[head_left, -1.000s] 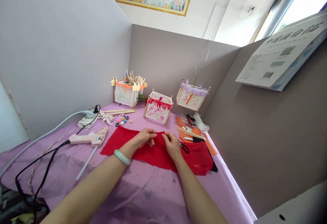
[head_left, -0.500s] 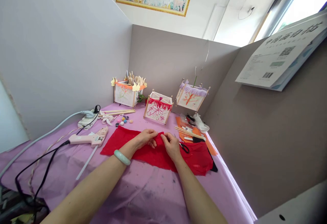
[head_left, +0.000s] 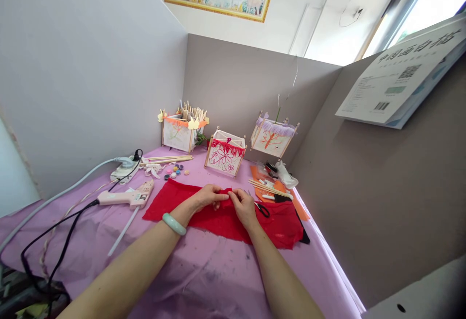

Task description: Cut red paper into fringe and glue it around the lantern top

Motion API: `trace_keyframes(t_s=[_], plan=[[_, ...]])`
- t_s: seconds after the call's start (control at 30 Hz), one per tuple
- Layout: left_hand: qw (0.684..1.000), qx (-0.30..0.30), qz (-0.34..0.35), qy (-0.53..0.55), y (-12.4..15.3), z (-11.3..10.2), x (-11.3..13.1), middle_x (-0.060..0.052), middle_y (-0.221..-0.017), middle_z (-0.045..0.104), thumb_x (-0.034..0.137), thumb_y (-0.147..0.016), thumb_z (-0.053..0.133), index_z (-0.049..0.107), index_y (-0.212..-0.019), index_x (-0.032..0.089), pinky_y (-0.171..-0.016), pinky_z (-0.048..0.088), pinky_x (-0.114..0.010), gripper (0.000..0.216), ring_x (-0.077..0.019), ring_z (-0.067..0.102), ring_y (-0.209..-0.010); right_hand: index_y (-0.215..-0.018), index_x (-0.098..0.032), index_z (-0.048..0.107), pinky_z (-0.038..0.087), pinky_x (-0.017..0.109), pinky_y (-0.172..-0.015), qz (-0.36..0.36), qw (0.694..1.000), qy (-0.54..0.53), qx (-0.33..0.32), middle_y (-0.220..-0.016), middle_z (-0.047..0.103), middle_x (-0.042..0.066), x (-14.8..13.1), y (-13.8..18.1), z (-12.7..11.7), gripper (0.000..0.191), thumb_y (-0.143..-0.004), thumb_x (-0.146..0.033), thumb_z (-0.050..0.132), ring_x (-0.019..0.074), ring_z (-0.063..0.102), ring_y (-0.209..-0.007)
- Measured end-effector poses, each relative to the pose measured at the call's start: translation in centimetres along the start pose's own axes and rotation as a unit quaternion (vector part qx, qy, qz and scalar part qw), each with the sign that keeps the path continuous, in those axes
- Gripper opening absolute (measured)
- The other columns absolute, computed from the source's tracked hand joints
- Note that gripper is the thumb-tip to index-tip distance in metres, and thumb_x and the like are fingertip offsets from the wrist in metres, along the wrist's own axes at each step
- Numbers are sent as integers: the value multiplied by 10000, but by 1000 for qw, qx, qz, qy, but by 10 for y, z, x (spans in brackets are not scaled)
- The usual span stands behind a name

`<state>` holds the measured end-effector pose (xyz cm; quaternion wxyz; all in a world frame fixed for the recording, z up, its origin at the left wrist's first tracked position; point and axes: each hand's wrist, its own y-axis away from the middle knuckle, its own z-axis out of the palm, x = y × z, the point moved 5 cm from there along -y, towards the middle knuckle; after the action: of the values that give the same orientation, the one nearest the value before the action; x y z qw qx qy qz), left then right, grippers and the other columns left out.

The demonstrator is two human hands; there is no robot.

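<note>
A red cloth (head_left: 167, 202) lies spread across the table under both hands. My left hand (head_left: 208, 197), with a pale green bangle on the wrist, pinches red cloth between thumb and fingers. Close beside it, my right hand (head_left: 243, 207) pinches the same bit, fingertips almost meeting. Whether this bit belongs to the large cloth or is a separate piece, I cannot tell. Scissors with black handles (head_left: 262, 209) rest on the cloth just right of my right hand, their blades partly hidden.
A pink glue gun (head_left: 125, 197) with its cable lies left, near a power strip (head_left: 125, 169). Behind stand a stick-filled paper box (head_left: 178, 134), a red-fringed lantern (head_left: 224, 156) and a purple-fringed lantern (head_left: 273, 137). Wooden sticks (head_left: 269, 189) lie right. Grey partitions (head_left: 240, 81) enclose the table.
My left thumb and fingers have moved slightly right, closer to my right fingertips, and the red bit between them sits lower. Everything else looks the same.
</note>
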<state>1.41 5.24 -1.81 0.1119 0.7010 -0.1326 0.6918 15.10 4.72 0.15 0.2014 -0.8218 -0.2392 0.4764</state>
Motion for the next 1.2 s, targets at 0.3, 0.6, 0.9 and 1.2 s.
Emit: trace_keyframes(t_s=[0.3,0.6,0.9,1.2], plan=[[996,70,-20,56,2,-6,8,27,-414,501,425,-616,703,550,-680,122,-394,305,-199,345,-70,420,-351,-793,-159,619,387,220,-621,96,981,154,67,-663,617,25,17,-8,-32,343,-862,-404,390,140,547,-635],[988,117,-29,94,2,-13,7,34,-397,490,432,-578,731,537,-685,128,-386,314,-202,376,-70,416,-342,-952,-155,640,426,377,-765,236,850,465,-71,-1024,608,135,33,0,-49,267,-801,-236,435,285,541,-995],[985,124,-38,116,0,-16,2,36,-392,481,428,-584,732,541,-699,123,-389,301,-205,377,-71,418,-348,-1033,-171,599,452,402,-755,263,841,454,-135,-1103,552,148,38,4,-60,308,-757,-183,463,298,558,-993],[985,116,-34,119,-1,-14,2,43,-391,469,424,-583,733,524,-689,132,-385,303,-206,375,-72,416,-348,-1023,-189,612,434,351,-751,238,862,425,-138,-1085,557,142,41,3,-53,288,-785,-239,459,271,554,-989]])
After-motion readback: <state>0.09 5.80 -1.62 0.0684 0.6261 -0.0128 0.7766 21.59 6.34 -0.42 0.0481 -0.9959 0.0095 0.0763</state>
